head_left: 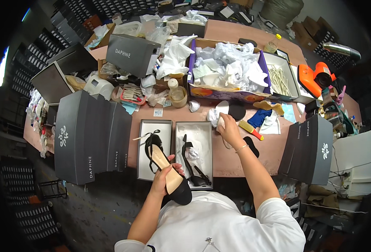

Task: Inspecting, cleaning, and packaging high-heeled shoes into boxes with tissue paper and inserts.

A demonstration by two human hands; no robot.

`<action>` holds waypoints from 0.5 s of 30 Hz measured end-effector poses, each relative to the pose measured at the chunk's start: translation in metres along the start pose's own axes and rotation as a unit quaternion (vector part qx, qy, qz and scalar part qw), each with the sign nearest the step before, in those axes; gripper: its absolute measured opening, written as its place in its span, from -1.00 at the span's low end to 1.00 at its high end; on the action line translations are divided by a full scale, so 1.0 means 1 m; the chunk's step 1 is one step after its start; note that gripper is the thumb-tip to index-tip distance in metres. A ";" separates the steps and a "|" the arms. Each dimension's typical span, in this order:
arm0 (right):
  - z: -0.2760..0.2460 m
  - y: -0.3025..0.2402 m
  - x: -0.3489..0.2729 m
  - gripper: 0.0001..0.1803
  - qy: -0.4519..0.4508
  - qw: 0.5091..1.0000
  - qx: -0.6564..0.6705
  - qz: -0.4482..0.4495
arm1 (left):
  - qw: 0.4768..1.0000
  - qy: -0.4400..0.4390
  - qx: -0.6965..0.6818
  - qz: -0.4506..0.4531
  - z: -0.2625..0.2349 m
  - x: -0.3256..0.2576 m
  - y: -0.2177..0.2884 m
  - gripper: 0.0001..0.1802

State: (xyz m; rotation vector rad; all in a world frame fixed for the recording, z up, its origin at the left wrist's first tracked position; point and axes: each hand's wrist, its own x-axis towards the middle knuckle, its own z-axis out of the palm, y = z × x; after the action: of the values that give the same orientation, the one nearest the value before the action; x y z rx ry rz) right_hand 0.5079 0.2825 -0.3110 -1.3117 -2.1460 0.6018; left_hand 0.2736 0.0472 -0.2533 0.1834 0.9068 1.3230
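Observation:
My left hand [167,174] is wrapped round the middle of a black ankle-strap shoe [160,158] with a beige insole. Its toe points toward me, and its loose straps hang over a grey shoebox tray [141,170]. Beside that, a second open shoebox [209,147] contains the matching black shoe [199,181], lying on its side with crumpled white paper near it. Farther right, my right hand [231,131] is closed on a small off-white lump [221,122], whose kind I cannot make out. Crumpled white paper [213,116] lies against those fingers.
Dark shoeboxes stand at the left [78,143] and right [309,147] of the table. A purple-edged carton [227,94] of crumpled paper is behind. Near my right hand are a brush [251,129], a blue cloth [260,118] and a black insole [251,146]. A bottle [177,95] stands mid-table.

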 end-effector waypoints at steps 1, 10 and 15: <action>0.008 0.008 0.009 -0.47 -0.025 1.000 -0.013 0.006 | 1.000 -0.009 -0.011 0.004 0.006 -0.002 0.001 -0.38; 0.079 0.042 0.043 -0.46 -0.129 0.975 -0.173 -0.061 | 0.999 0.008 -0.051 0.003 0.004 -0.006 0.012 -0.35; 0.072 0.031 0.046 -0.42 -0.169 0.964 -0.204 -0.036 | 0.998 -0.051 -0.046 0.014 0.015 0.009 0.030 -0.23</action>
State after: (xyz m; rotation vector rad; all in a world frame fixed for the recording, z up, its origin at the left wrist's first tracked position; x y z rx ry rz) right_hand 0.4633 0.3309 -0.3743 -1.4106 -2.6958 0.3857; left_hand 0.2606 0.0697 -0.2294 0.1903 0.7571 1.3662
